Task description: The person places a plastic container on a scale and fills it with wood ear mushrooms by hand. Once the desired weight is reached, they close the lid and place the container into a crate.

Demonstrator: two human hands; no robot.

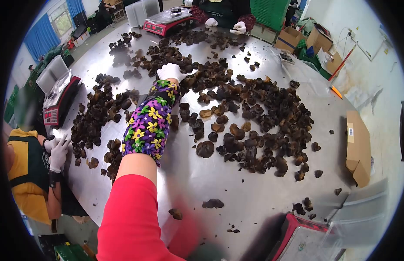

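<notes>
My left hand (170, 72), in a white glove, reaches far across the metal table (189, 191). Its fingers look curled down at the heap of dark brown wood ear mushrooms (162, 55); whatever they grip is hidden under the hand. A flowered sleeve cover and a red sleeve run along that arm. To its right spreads a larger heap of wood ear mushrooms (275, 108), with a round flat mushroom (205, 149) at the near side. More wood ear mushrooms (95, 115) lie to the left of the arm. My right hand is out of view.
Red scales stand at the near right (289, 235), left edge (58, 102) and far side (167, 21). A co-worker's gloved hands (58, 152) are at the left; another's gloved hand (239, 28) rests at the far edge. A cardboard box (357, 148) sits at right.
</notes>
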